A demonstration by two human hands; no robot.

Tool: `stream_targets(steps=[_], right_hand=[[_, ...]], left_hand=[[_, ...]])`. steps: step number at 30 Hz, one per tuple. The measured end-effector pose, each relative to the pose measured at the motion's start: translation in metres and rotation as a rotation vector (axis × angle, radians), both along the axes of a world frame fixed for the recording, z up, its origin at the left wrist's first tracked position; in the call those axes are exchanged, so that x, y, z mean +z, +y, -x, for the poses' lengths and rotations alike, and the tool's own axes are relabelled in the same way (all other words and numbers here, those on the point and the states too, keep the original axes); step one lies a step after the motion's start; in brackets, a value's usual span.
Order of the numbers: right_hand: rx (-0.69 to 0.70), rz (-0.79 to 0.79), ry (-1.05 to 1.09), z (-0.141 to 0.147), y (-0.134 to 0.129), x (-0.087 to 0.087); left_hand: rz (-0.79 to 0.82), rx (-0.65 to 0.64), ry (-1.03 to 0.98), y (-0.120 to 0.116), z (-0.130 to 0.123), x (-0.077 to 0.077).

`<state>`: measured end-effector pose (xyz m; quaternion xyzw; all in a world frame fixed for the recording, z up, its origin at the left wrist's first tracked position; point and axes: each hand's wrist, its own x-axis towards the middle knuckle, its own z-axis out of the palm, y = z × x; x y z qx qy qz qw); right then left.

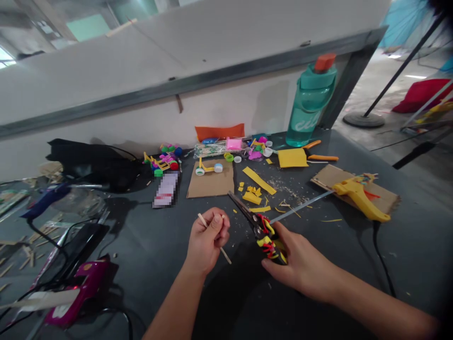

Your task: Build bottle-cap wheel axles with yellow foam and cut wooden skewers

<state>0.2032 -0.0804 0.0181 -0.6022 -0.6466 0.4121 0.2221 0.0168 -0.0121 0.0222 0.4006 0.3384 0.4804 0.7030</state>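
- A person's left hand (207, 241) is pinching a short wooden stick (225, 255) between thumb and curled fingers, grip fully closed, the stick slanting out on both sides of the hand.
- The right hand (300, 259) is clamping shut around the red-and-yellow-wrapped handles of a pair of snips (260, 226), their dark blades pointing up and left, just beside the left hand and not touching the stick.
- Both hands are working above a dark work table (159, 283).
- Yellow foam strips (258, 180) are lying scattered among wood shavings ahead of the hands.
- A small yellow wheeled model (208, 167) is resting on a cardboard sheet (212, 186) beyond them.
- A yellow glue gun (357, 198) is lying on a cardboard piece (385, 200) at right.
- A teal water bottle (309, 111) is standing upright near orange-handled pliers (320, 157).
- A magenta glue gun (83, 293) is lying at lower left.
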Motion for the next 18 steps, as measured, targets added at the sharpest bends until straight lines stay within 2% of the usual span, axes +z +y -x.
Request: stream_targets(steps=[5, 10, 15, 18], right_hand=[[0.046, -0.066, -0.106, 0.004, -0.001, -0.002], [0.026, -0.099, -0.135, 0.007, -0.002, -0.002], [-0.098, -0.065, -0.089, -0.003, 0.004, -0.008], [-0.198, -0.068, 0.059, -0.016, 0.013, -0.018]], left_hand=[[0.014, 0.018, 0.013, 0.001, 0.002, -0.005], [0.024, 0.026, 0.038, 0.001, 0.001, -0.004], [0.106, 0.030, 0.029, 0.007, -0.004, -0.003], [0.202, 0.031, 0.010, 0.010, -0.006, -0.007]])
